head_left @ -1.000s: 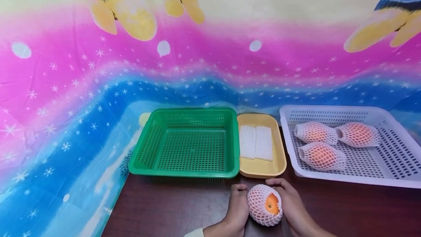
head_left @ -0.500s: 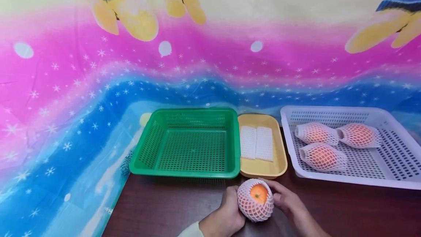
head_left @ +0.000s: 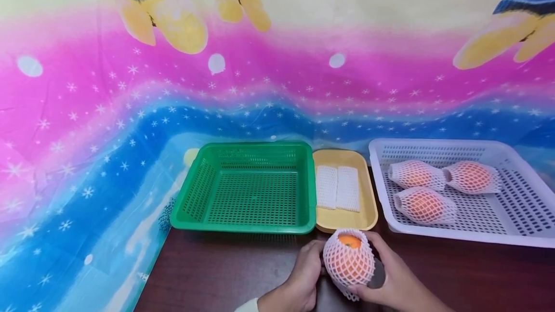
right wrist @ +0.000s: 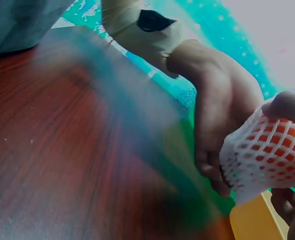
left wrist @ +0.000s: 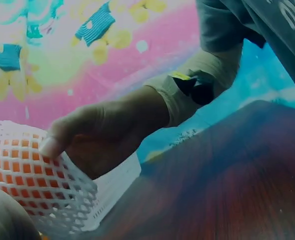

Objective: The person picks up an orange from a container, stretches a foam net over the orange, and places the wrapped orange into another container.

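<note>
An orange [head_left: 349, 241] in a white foam net sleeve [head_left: 348, 264] is upright in front of the yellow tray, its top showing through the sleeve's opening. My right hand [head_left: 392, 276] grips it from the right, thumb low on the front of the net and fingers behind. In the left wrist view that thumb [left wrist: 53, 142] presses on the mesh. My left hand [head_left: 303, 273] is at the left side of the netted orange. From the right wrist view, its fingers [right wrist: 211, 167] hang loosely beside the gathered lower end of the net.
A green basket [head_left: 243, 229] stands behind at the left. Beside it, a yellow tray [head_left: 368, 206] holds two flat foam sleeves [head_left: 348, 189]. The white basket [head_left: 498, 237] at the right contains three netted oranges [head_left: 427, 206]. Dark wooden table [head_left: 208, 273] lies in front.
The orange has risen and tipped, so its bare top faces more upward and the net's lower end shows. My right thumb has come round to the front; my left hand's grip has loosened.
</note>
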`<state>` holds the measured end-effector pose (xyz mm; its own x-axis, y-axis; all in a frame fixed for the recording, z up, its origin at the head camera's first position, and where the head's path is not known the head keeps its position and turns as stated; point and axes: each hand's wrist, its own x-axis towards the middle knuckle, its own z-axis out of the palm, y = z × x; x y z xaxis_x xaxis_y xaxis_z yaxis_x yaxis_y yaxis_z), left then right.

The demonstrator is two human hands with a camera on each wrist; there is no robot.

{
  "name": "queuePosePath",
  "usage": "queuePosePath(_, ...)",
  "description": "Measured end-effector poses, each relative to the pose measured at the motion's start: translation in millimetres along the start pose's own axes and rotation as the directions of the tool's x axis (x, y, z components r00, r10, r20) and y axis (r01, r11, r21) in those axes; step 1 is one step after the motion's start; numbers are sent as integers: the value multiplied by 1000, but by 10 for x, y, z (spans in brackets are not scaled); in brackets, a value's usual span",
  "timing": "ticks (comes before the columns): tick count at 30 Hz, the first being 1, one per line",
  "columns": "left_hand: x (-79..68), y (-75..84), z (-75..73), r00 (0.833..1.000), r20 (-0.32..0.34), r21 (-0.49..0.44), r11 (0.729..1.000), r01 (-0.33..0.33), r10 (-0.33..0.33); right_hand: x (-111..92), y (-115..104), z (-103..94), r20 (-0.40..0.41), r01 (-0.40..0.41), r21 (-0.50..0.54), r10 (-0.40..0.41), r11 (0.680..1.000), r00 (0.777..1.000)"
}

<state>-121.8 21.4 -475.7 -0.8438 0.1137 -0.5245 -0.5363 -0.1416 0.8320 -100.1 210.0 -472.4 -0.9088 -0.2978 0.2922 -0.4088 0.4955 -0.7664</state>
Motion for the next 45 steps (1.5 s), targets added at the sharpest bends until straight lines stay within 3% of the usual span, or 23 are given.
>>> queuePosePath(5,-120,94,-84,990,94,9,994,-110,108,4,14,-106,22,-150,29,149,988,989)
queuePosePath(8,-220,159,-103,971,154,18,982,-186,181,5,40,-155,29,-175,95,173,980,984)
queuePosePath(12,-297,200,-141,921,256,20,951,-309,294,26,57,-180,51,-146,235,138,961,989)
queuePosePath(15,-304,207,-166,885,315,-3,933,-359,342,33,84,-187,66,-130,299,115,946,991)
queuePosePath(20,-278,205,-164,849,357,-92,919,-382,389,4,177,-212,87,-142,402,117,905,989)
queuePosePath(23,-267,197,-155,842,361,-107,915,-389,401,-7,194,-228,114,-201,432,168,879,979)
queuePosePath(27,-262,190,-123,853,353,-66,919,-388,385,-1,136,-253,148,-310,393,273,866,951)
queuePosePath(31,-261,203,-76,856,345,-31,916,-401,386,-4,78,-303,150,-346,395,312,851,938)
queuePosePath(33,-255,219,-47,844,353,-19,906,-424,403,-10,67,-338,127,-302,378,274,875,953)
queuePosePath(36,-230,253,13,827,364,74,872,-483,428,-9,58,-430,34,-189,225,186,956,982)
queuePosePath(38,-213,275,66,817,363,248,798,-549,449,16,37,-538,-52,-118,58,121,991,991)
queuePosePath(39,-203,280,94,801,371,355,725,-590,470,42,24,-613,-92,-99,-31,96,995,991)
queuePosePath(40,-194,283,125,779,387,466,624,-627,494,72,13,-698,-126,-90,-105,76,990,989)
queuePosePath(41,-181,282,158,742,412,565,491,-663,529,108,11,-793,-161,-80,-185,50,979,986)
queuePosePath(42,-166,279,196,691,450,643,331,-690,567,153,1,-900,-184,-83,-247,38,965,982)
queuePosePath(43,-149,275,238,628,497,693,163,-703,599,203,16,-1007,-198,-69,-294,10,953,980)
queuePosePath(45,-102,266,332,504,590,720,-129,-682,631,312,79,-1229,-214,-40,-391,-48,919,976)
